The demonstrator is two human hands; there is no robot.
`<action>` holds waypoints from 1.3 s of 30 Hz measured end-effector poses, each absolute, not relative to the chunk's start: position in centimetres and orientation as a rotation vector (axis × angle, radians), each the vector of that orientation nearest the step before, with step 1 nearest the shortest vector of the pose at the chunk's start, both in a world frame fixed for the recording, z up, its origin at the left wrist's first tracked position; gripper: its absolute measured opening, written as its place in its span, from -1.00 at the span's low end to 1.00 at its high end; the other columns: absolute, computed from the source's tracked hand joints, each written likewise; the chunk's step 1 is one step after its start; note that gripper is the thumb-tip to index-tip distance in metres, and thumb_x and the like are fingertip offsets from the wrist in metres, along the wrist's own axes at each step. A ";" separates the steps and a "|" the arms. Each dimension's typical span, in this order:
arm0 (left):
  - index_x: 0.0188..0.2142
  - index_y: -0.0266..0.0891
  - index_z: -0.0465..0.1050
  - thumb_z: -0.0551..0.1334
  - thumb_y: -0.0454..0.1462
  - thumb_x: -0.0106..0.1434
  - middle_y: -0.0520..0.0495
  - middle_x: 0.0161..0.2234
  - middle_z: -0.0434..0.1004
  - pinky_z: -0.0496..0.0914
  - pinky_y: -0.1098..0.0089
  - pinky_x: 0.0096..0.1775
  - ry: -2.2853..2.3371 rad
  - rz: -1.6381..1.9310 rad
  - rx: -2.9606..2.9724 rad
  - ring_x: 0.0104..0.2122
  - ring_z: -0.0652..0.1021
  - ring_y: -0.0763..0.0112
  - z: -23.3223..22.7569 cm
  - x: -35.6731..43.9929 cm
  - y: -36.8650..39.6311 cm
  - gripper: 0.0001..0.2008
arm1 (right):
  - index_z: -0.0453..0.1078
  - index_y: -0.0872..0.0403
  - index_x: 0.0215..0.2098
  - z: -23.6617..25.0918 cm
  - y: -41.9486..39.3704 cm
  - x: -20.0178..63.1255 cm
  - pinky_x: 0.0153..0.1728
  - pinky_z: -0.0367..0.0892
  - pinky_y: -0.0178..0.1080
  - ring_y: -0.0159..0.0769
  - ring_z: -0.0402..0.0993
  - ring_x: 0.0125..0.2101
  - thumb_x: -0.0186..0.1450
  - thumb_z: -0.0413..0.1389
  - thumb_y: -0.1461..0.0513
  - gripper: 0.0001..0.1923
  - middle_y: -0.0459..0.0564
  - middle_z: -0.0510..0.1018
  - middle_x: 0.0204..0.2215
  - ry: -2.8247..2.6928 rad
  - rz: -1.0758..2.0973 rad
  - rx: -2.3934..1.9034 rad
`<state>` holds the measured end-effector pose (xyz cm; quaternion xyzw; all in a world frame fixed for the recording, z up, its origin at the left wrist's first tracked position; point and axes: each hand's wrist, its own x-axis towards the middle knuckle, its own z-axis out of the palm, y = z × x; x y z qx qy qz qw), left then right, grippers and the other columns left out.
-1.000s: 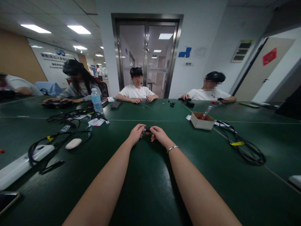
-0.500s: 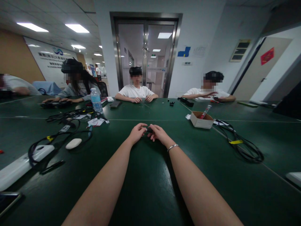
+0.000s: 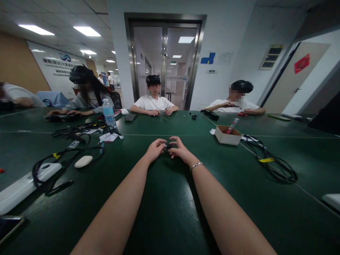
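Over the green table (image 3: 164, 198), my left hand (image 3: 155, 150) pinches a small dark object (image 3: 168, 146), too small for me to name. The object points across toward my right hand (image 3: 181, 151), which wears a silver bracelet (image 3: 196, 166) at the wrist. My right hand's fingers are parted and curve around the object's far end. Whether a fingertip touches it I cannot tell.
On the left lie black cables (image 3: 63, 152), a white mouse (image 3: 83, 162), a white power strip (image 3: 29, 187) and a water bottle (image 3: 108, 114). A cardboard box (image 3: 227, 138) and coiled cable (image 3: 276, 170) sit right. Several people sit around the table.
The fingers of my right hand have spread and lifted off the small dark object. My left hand has stayed in place with it. Across the table, the right-hand person's raised hand has drawn back.
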<state>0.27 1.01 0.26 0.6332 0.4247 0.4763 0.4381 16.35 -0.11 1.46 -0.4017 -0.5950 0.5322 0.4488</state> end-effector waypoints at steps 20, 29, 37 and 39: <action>-0.19 -0.29 0.41 0.14 -0.31 0.15 0.03 -0.47 0.38 0.26 0.52 -0.52 1.072 1.181 1.558 -0.59 0.36 0.58 0.4 0.4 0.9 -0.78 | 0.16 0.08 -0.16 1.1 0.5 16.4 -0.75 0.29 -0.46 -0.48 0.35 -0.71 0.21 0.11 0.32 -0.73 -0.21 0.36 -0.57 -1.364 1.364 -1.071; -0.20 -0.29 0.41 0.13 -0.30 0.17 0.03 -0.48 0.36 0.25 0.53 -0.54 1.082 1.195 1.543 -0.59 0.36 0.58 0.4 0.2 1.0 -0.79 | 0.13 0.03 -0.13 0.8 0.5 16.6 -0.78 0.24 -0.48 -0.53 0.35 -0.70 0.06 0.18 0.37 -0.55 -0.19 0.36 -0.42 -1.344 1.324 -1.023; -0.21 -0.29 0.41 0.14 -0.30 0.17 0.03 -0.48 0.37 0.26 0.54 -0.55 1.083 1.213 1.524 -0.60 0.36 0.59 0.2 0.2 1.2 -0.80 | 0.14 0.05 -0.19 1.0 0.5 16.3 -0.80 0.24 -0.45 -0.49 0.29 -0.75 0.15 0.10 0.33 -0.71 -0.25 0.33 -0.57 -1.374 1.349 -1.063; -0.20 -0.29 0.41 0.13 -0.30 0.17 0.03 -0.48 0.37 0.26 0.54 -0.54 1.083 1.215 1.528 -0.60 0.37 0.58 0.2 0.2 1.2 -0.80 | 0.14 0.05 -0.19 1.1 0.5 16.4 -0.79 0.27 -0.43 -0.48 0.31 -0.74 0.19 0.10 0.28 -0.74 -0.23 0.33 -0.56 -1.348 1.369 -1.070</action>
